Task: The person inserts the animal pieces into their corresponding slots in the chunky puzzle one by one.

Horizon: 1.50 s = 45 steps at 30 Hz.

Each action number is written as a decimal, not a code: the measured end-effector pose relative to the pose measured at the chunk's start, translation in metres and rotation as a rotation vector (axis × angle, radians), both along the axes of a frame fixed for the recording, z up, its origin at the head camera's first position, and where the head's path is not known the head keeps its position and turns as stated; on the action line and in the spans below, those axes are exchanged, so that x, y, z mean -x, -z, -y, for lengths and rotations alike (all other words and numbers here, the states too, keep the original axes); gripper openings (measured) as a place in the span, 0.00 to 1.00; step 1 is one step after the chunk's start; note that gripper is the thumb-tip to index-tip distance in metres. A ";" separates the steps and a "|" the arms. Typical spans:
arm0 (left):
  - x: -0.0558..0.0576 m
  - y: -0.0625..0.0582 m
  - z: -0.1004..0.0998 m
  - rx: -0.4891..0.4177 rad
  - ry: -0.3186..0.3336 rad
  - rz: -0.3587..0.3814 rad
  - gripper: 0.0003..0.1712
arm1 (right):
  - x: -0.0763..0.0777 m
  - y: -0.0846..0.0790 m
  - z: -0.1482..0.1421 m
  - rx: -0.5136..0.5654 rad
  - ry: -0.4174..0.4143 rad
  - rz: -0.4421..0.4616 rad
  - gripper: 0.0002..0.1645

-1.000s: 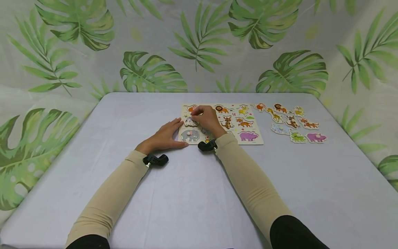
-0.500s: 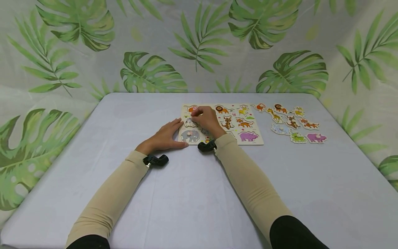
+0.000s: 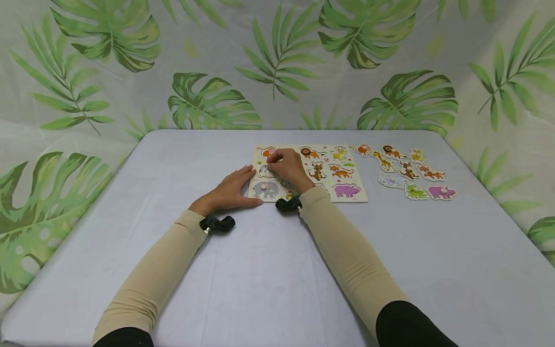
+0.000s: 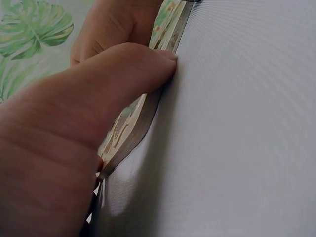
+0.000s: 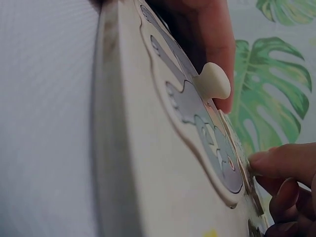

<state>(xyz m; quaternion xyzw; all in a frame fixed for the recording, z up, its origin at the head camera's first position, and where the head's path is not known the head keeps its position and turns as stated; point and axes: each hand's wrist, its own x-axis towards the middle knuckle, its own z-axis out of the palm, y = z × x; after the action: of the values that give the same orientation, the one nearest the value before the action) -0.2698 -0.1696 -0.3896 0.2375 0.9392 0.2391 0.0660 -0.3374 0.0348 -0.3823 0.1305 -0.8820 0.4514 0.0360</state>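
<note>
A wooden animal puzzle board (image 3: pixel 363 196) lies flat on the white-covered table. My left hand (image 3: pixel 231 189) rests at its left side, fingers straight along the edge; in the left wrist view the thumb (image 4: pixel 133 69) lies on the board's near rim. Over the board's left column, my right hand (image 3: pixel 288 166) pinches the zebra puzzle piece (image 3: pixel 263 171) between thumb and fingertips, the zebra lying at its spot and partly covered by the fingers. Just in front of it sits the elephant piece (image 3: pixel 265 190), its round knob (image 5: pixel 217 81) standing up in the right wrist view.
Right of the board lie several loose animal pieces, among them a lion (image 3: pixel 390 151), a giraffe (image 3: pixel 383 162), a tiger (image 3: pixel 431 173), a frog (image 3: pixel 415 191) and a purple hippo (image 3: pixel 441 192). Behind the table hangs a leaf-patterned cloth (image 3: pixel 299 58).
The zebra piece has shifted slightly and lies flatter on the board than a second ago. Both hands have stayed almost in place.
</note>
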 end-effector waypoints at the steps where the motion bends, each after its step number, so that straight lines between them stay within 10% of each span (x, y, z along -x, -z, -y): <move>1: 0.000 0.000 0.000 0.002 -0.001 -0.002 0.58 | 0.000 -0.001 0.000 -0.001 0.000 -0.001 0.04; 45: -0.003 -0.003 0.001 0.006 0.009 0.014 0.58 | -0.004 -0.013 -0.005 0.024 0.024 0.034 0.07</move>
<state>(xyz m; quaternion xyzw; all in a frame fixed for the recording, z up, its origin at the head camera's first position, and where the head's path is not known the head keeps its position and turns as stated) -0.2671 -0.1702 -0.3866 0.2397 0.9384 0.2376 0.0745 -0.3339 0.0402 -0.3689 0.1117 -0.8785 0.4636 0.0282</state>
